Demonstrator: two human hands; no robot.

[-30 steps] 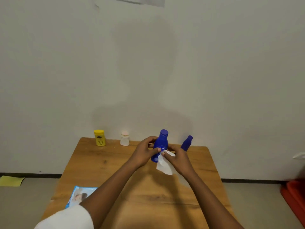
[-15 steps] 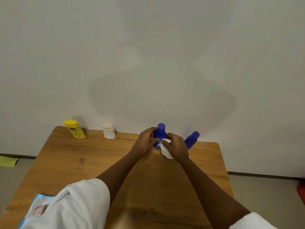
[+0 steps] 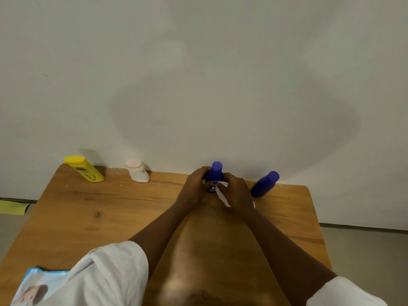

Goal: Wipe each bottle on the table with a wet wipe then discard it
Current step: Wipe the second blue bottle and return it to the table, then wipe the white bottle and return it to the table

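Your left hand [image 3: 194,186] is gripping the blue lotion bottle [image 3: 215,176]; your right hand [image 3: 237,192] is pinching the wet wipe [image 3: 221,193] closed. Pushing hard risks toppling it into the second blue bottle [image 3: 265,184] at right of centre.

Blue bottle [image 3: 216,176] upright at table's far edge, white wipe [image 3: 221,193] against it.

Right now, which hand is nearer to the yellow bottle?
The left hand. It holds the blue bottle, well right of the yellow bottle; the right hand is farther right.
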